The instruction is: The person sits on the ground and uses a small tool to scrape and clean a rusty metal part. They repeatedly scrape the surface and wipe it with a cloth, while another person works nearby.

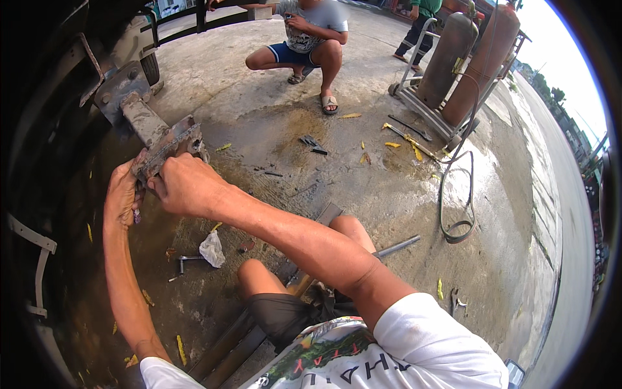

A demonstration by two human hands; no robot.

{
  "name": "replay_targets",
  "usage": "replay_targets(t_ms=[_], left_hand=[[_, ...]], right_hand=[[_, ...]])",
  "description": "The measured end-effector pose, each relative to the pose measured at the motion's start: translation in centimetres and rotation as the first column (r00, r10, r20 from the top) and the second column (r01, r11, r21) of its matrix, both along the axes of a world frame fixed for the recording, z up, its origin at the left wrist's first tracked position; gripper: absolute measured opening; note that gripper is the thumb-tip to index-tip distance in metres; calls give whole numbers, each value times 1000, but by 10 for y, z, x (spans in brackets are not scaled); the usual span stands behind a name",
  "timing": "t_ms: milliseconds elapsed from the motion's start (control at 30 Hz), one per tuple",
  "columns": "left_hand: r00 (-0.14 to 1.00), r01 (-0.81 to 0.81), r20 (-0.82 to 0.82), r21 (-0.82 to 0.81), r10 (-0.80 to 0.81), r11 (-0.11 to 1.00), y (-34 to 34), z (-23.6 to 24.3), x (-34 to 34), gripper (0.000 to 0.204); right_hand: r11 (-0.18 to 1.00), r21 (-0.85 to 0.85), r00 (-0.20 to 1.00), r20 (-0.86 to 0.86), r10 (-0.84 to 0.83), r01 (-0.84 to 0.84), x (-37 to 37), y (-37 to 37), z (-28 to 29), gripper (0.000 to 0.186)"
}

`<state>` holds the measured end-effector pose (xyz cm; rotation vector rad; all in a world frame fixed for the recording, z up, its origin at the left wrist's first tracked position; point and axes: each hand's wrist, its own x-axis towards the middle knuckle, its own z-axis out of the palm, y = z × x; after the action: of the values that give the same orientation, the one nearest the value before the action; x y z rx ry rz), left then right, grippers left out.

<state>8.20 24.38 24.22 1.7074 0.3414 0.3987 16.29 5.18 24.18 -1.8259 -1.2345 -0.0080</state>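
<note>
1. At nine o'clock, left hand: fingers bent around the lower left edge of a rough metal piece, holding it.
2. Between nine and ten o'clock, right hand: fingers curled narrow into a fist against the near side of the same piece; what they enclosed could not be told.
3. Rough metal piece: brown and grey, jagged along one edge; stood at the near end of a grey metal bar, toward ten o'clock.
4. Bolted plate, dark: lay at the bar's far end, at ten o'clock.
5. Clear plastic bag, crumpled: lay on the concrete at eight o'clock, just beside a small metal hand tool.
6. Metal pipe: lay at four o'clock, near the wearer's knee. Pliers: lay farther out, also near four.
7. Brass-coloured torch: lay at two o'clock among yellow leaves. Looped hose: lay toward three.
8. Two gas cylinders, brown: stood on a wheeled trolley between one and two o'clock.
9. Crouching person, blue shorts: was at twelve o'clock, well apart from the hands.
</note>
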Motion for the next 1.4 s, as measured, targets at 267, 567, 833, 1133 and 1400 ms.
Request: replay_targets(t_ms=[267,567,833,1133,1400], left_hand=[[998,66,-14,33,-66,997,28,-3,-5,35],[1000,4,-25,2,-4,1000,13,-2,-7,25],[996,43,73,1,-43,999,27,-21,-1,27],[997,-12,70,23,11,1000,9,-10,-6,32],[993,-73,94,17,71,997,7,-16,-5,35]], right_hand=[[999,-48,1000,25,-17,18,-2,0,4,30],[990,-114,995,78,-70,78,-5,-4,10,30],[972,-226,998,7,-66,65,-6,-4,16,26],[979,-175,993,62,-99,109,-5,-2,12,26],[989,-132,997,48,-56,62,-2,-2,10,27]])
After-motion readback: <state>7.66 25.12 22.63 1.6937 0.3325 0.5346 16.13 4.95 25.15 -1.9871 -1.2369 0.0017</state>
